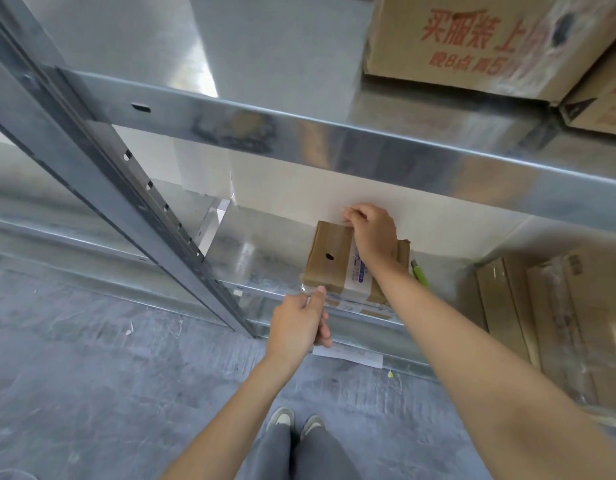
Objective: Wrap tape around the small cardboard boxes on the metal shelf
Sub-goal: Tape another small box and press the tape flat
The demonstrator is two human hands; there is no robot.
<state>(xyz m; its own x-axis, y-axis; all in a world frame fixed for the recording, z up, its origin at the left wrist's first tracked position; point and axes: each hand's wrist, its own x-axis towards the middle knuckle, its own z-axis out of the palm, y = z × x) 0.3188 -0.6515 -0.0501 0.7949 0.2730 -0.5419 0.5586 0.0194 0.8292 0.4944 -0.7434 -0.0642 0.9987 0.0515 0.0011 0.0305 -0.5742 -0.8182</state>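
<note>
Cardboard box (pixel 330 258) between left hand (pixel 297 323) and right hand (pixel 372 233).

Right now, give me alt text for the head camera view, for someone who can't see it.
A person's two hands work on a small cardboard box on a metal shelf: the right hand pinches at the box's far edge, and the left hand has its grip at the near corner, apparently on clear tape. A green utility knife lies beside the box, with larger cartons on the shelf above.
</note>
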